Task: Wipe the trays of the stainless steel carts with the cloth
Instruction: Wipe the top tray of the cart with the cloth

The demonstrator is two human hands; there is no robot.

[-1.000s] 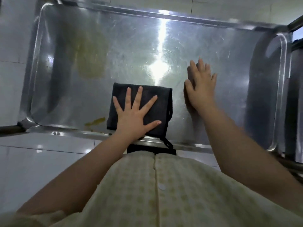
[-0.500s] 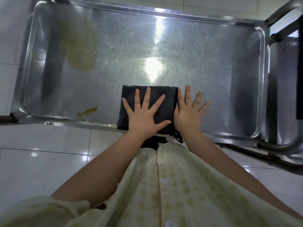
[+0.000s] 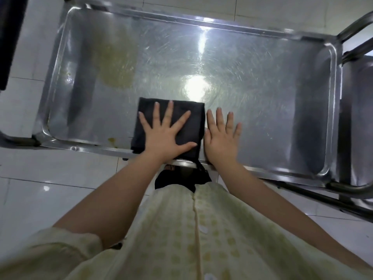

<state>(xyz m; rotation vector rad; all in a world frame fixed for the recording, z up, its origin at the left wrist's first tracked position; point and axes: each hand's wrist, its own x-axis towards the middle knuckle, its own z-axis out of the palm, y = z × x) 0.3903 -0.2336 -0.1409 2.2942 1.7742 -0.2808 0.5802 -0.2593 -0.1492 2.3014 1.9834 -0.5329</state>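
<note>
Head view: we see the dark folded cloth (image 3: 181,106) on the tray (image 3: 262,98) under the flat left hand (image 3: 163,138). The right hand (image 3: 221,142), flat and holding nothing, has moved beside it, perhaps touching.

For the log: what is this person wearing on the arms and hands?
The left hand and right hand are bare: no gloves, rings or watch visible. A pale yellow patterned button-front shirt shows, its left sleeve ending near the elbow.
</note>
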